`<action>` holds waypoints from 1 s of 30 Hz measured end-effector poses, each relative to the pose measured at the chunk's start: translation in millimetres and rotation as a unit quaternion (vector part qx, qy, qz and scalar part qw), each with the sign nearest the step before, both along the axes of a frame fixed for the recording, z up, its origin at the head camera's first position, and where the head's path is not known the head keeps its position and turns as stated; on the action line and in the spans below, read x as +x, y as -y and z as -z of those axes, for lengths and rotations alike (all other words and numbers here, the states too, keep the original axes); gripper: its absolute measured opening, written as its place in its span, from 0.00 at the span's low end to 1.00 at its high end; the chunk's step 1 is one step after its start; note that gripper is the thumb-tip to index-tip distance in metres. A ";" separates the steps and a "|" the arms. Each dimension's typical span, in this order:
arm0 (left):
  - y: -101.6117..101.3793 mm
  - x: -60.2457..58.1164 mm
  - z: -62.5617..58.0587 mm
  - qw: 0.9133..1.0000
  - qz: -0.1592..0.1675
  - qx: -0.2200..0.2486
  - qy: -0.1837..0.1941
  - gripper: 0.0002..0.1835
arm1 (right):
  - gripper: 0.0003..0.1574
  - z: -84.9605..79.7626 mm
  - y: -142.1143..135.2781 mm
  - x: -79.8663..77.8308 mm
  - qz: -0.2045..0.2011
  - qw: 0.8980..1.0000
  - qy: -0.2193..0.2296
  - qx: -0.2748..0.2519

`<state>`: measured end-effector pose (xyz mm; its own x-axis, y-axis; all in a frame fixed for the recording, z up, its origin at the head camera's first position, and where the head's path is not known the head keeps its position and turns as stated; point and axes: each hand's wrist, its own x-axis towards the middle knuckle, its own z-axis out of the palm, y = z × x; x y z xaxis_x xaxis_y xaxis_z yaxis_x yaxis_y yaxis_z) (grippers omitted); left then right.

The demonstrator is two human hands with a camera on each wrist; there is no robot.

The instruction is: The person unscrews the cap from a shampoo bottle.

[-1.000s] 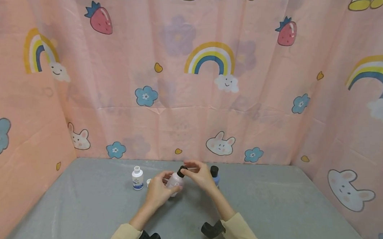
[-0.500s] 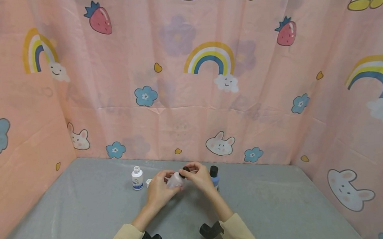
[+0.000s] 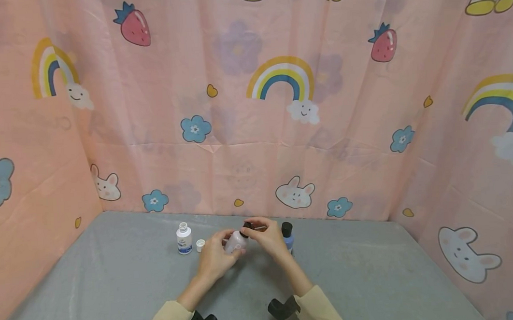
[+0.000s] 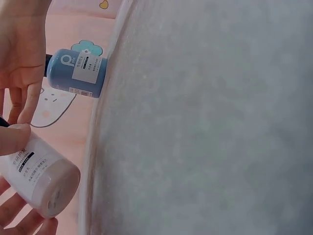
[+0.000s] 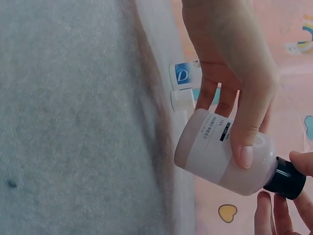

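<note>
- Eased the left hand (image 3: 212, 259) slightly rightward since a second ago, baring more of the white cap (image 3: 200, 246)
- Gripping the pink bottle (image 5: 215, 154) in the left, tilted between both hands; pinching its black cap (image 5: 286, 178) with the right hand (image 3: 268, 237)
- Turning that cap, seemingly; cannot tell whether loosening or tightening
- Calls next, probably, for a firm hold below and another small twist above, clear of the blue bottle (image 3: 289, 240) near the right wrist
</note>
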<state>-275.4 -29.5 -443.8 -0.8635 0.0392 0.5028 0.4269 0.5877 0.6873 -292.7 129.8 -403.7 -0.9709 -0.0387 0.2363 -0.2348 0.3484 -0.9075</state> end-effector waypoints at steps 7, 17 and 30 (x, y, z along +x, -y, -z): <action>-1.0 0.8 0.2 0.998 0.032 0.020 0.041 0.24 | 0.21 -1.6 -0.9 0.7 -0.002 1.000 0.001 0.010; -2.4 -0.4 0.8 0.994 0.050 0.045 0.091 0.23 | 0.20 -1.9 -1.3 0.0 -0.005 1.000 0.012 0.003; -1.1 0.3 0.3 0.990 0.058 0.064 0.108 0.24 | 0.20 -7.2 -1.0 6.5 -0.044 0.999 0.000 -0.019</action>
